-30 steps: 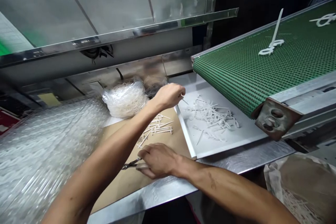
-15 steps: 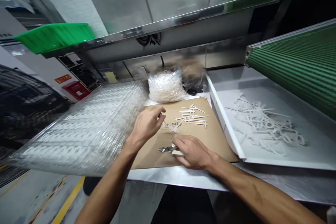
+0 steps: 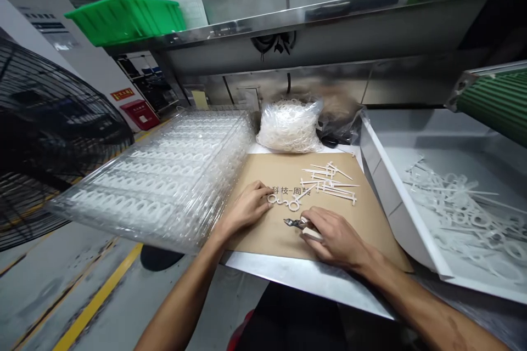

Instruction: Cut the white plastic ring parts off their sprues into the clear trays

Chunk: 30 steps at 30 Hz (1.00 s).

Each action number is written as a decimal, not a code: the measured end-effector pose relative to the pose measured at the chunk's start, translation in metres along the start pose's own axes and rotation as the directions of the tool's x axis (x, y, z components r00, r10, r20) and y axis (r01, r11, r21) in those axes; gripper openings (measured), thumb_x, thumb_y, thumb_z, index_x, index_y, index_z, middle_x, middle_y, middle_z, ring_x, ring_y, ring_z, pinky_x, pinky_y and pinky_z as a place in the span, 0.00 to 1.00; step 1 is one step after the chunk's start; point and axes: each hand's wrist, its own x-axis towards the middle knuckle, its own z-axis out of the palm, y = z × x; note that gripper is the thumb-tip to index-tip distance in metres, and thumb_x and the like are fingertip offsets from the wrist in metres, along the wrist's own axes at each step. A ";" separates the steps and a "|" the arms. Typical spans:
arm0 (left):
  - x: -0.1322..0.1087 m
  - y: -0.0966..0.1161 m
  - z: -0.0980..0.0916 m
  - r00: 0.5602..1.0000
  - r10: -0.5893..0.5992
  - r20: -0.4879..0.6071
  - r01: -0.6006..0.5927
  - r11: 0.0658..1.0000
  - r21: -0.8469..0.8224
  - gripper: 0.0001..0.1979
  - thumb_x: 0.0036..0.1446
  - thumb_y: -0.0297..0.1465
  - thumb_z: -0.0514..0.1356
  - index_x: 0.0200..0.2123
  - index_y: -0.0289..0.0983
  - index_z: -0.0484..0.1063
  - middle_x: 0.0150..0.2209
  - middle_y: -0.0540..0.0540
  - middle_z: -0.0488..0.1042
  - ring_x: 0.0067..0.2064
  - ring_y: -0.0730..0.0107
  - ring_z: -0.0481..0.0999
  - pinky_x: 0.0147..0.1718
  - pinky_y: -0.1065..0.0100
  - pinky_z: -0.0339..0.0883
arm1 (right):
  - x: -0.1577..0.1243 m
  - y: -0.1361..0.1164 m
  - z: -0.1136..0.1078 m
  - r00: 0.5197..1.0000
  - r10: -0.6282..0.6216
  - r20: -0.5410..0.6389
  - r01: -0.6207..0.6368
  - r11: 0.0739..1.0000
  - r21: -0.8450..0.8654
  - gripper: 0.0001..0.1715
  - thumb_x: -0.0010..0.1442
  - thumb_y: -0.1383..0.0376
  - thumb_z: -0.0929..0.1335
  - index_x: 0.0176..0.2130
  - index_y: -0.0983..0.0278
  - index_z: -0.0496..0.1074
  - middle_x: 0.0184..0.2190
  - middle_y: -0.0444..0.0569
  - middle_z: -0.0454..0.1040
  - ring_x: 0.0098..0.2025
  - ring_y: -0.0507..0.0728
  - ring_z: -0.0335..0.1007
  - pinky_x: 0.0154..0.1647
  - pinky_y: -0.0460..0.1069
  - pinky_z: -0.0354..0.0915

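Note:
My left hand (image 3: 248,205) rests low over the brown cardboard sheet (image 3: 255,241), thumb and fingertips closed at one end of a white plastic ring piece (image 3: 293,205). That piece has a ring at each end and a wavy link between them, and lies on the cardboard. In my right hand (image 3: 335,235) is a pair of cutting pliers (image 3: 293,223) with pale handles, its jaws pointing left, just below the ring piece and apart from it. Beyond the hands lie several thin white plastic sticks (image 3: 329,182) in a loose pile.
Left stands a stack of clear trays (image 3: 164,170) holding white ring parts. A clear bag of white parts (image 3: 290,126) sits behind the cardboard. On the right, a white bin (image 3: 405,192) holds loose plastic pieces (image 3: 473,203), below a green conveyor (image 3: 498,101). A green crate (image 3: 127,19) sits above.
My left hand has come down from above the cardboard to its surface, where the ring piece now shows clearly. My right hand still holds the pliers. The view has turned left.

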 end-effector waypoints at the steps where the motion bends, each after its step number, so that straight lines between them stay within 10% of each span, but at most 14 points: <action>1: 0.001 -0.002 0.005 1.000 -0.007 -0.008 0.007 1.000 -0.007 0.17 0.62 0.34 0.60 0.53 0.39 0.75 0.45 0.41 0.73 0.49 0.58 0.73 0.52 0.60 0.67 | 0.000 0.000 0.000 1.000 0.004 0.002 -0.004 1.000 0.008 0.12 0.64 0.65 0.65 0.48 0.65 0.67 0.37 0.54 0.74 0.37 0.60 0.70 0.39 0.52 0.66; 16: -0.032 0.053 0.016 0.881 -0.120 -0.458 -0.061 0.931 -0.361 0.11 0.62 0.31 0.63 0.47 0.38 0.75 0.38 0.47 0.75 0.35 0.71 0.73 0.37 0.68 0.69 | 0.007 -0.036 -0.032 0.907 0.356 0.225 -0.420 0.800 0.429 0.14 0.71 0.58 0.60 0.44 0.63 0.70 0.36 0.47 0.75 0.37 0.56 0.70 0.38 0.49 0.62; 30: -0.032 0.061 0.034 0.769 0.002 -0.639 -0.184 0.958 -0.219 0.12 0.58 0.25 0.65 0.46 0.34 0.74 0.35 0.47 0.73 0.35 0.73 0.72 0.36 0.69 0.69 | 0.015 -0.039 -0.038 0.861 0.412 0.299 -0.506 0.754 0.418 0.13 0.72 0.59 0.61 0.43 0.63 0.71 0.36 0.44 0.75 0.38 0.55 0.69 0.40 0.48 0.59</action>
